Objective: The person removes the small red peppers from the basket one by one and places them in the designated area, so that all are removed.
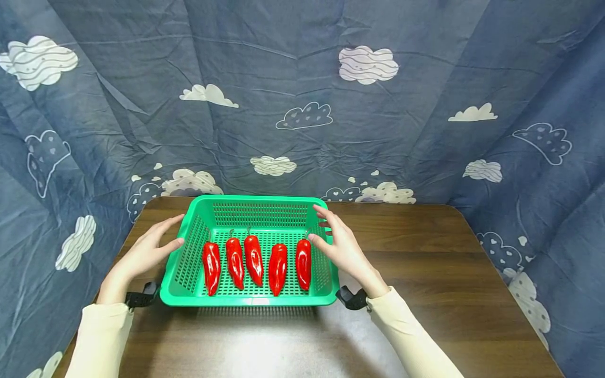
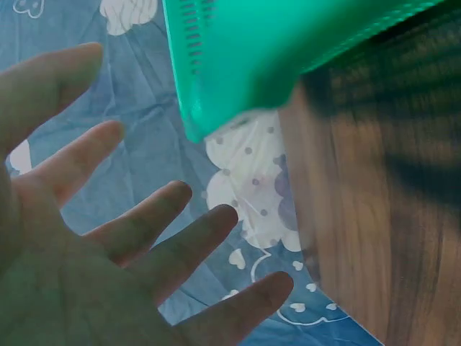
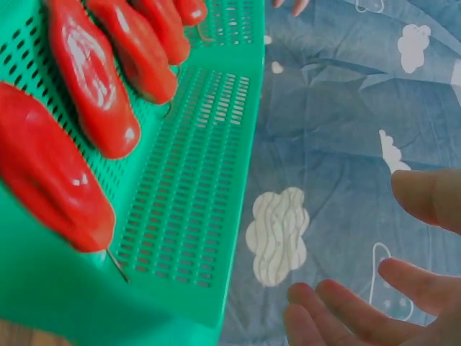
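A green perforated plastic basket (image 1: 250, 302) rests on the wooden table, with several red peppers (image 1: 253, 260) laid side by side on its bottom. My left hand (image 1: 147, 251) is at the basket's left side, fingers extended and spread. In the left wrist view, a gap shows between the fingers and the basket's corner (image 2: 238, 79). On the other side my right hand (image 1: 342, 247) overlaps the basket's right rim in the head view. The right wrist view shows its fingers (image 3: 360, 310) loosely bent and apart from the basket wall (image 3: 187, 187). Neither hand holds anything.
The brown wooden table (image 1: 425, 283) extends to the right of the basket and in front of it. A blue-grey curtain (image 1: 302, 68) with cloud prints hangs behind the table and on both sides. A black wrist strap (image 1: 352, 298) is on the right wrist, another on the left.
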A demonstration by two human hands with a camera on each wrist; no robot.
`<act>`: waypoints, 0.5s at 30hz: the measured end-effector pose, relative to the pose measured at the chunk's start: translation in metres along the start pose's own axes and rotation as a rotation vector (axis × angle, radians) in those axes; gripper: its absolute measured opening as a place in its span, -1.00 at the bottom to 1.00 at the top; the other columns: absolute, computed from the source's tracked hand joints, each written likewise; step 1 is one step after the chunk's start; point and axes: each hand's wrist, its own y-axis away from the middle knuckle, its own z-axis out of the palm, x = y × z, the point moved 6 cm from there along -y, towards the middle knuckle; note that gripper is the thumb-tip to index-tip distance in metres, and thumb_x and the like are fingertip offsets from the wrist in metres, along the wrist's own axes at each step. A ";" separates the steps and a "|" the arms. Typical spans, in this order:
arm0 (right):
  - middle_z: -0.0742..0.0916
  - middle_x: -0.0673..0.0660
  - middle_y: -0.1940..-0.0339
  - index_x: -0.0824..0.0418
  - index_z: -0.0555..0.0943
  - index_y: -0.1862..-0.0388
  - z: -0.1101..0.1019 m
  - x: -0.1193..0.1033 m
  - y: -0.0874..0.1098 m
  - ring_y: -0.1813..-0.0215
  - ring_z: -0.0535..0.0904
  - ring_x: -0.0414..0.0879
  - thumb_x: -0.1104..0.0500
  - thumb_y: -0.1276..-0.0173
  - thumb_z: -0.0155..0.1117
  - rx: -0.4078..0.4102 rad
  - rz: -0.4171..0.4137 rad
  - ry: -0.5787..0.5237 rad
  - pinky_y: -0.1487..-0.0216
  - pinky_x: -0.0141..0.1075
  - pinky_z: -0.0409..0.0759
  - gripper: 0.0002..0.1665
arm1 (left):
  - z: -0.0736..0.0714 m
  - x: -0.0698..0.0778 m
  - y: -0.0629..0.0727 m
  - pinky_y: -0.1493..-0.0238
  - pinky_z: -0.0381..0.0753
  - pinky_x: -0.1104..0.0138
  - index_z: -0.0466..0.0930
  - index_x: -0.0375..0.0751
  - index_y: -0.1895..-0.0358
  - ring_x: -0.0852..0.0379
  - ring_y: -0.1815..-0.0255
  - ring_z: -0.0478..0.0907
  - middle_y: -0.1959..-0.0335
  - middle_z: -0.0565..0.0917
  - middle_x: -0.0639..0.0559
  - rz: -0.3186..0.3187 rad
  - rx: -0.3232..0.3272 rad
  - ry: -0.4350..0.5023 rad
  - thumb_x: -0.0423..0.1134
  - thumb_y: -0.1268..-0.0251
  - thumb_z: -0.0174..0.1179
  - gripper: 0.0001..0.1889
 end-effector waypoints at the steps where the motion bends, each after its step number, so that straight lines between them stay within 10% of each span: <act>1: 0.51 0.25 -0.22 0.17 0.29 -0.42 0.001 0.000 -0.001 -0.13 0.50 0.14 0.23 -0.29 0.31 -0.003 0.010 -0.015 -0.09 -0.05 0.48 -0.27 | 0.000 -0.002 0.000 -0.14 0.11 -0.33 0.11 -0.35 -0.44 -0.45 -0.33 0.07 -0.35 0.18 -0.46 0.002 -0.004 0.004 -0.18 -0.40 0.10 -0.36; 10: 0.50 0.30 -0.23 0.16 0.27 -0.43 0.013 0.006 -0.004 -0.08 0.53 0.14 0.25 -0.31 0.28 -0.052 0.098 -0.098 -0.03 -0.04 0.52 -0.27 | 0.008 -0.018 -0.002 -0.09 0.28 -0.27 0.02 -0.32 -0.48 -0.49 -0.25 0.22 -0.38 0.12 -0.48 -0.014 -0.090 0.121 -0.20 -0.45 0.05 -0.35; 15: 0.49 0.29 -0.24 0.13 0.26 -0.44 0.018 0.010 -0.004 -0.10 0.52 0.14 0.24 -0.33 0.26 -0.079 0.167 -0.121 -0.05 -0.04 0.52 -0.28 | 0.016 -0.024 -0.003 -0.03 0.51 0.09 -0.08 -0.36 -0.49 -0.45 -0.23 0.28 -0.40 0.07 -0.47 0.002 -0.161 0.274 -0.26 -0.47 0.01 -0.34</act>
